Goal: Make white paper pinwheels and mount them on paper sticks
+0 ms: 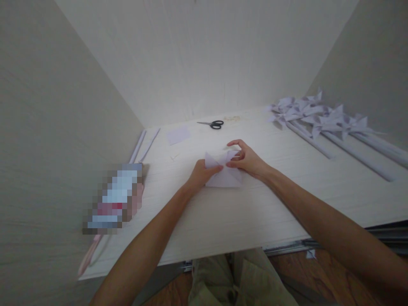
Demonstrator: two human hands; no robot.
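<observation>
A square white sheet of paper (pixel 222 178), with creases or cuts running in from its corners, is between my two hands above the middle of the white table. My left hand (pixel 204 172) grips its left side, the thumb pressed flat near the centre. On the upper right, my right hand (pixel 245 159) pinches a raised corner between thumb and fingers, with the index finger lifted and curled away. Beyond the paper lie black-handled scissors (pixel 215 124), their blades pointing left.
Several white paper pinwheels (pixel 318 112) with rolled paper sticks (pixel 357 155) are heaped at the right. A flat paper piece (pixel 178 135) lies near the back wall. Rolled paper strips (pixel 137 146) and a pixelated object (pixel 116 195) line the left wall. The table edge (pixel 223 256) is close to my legs.
</observation>
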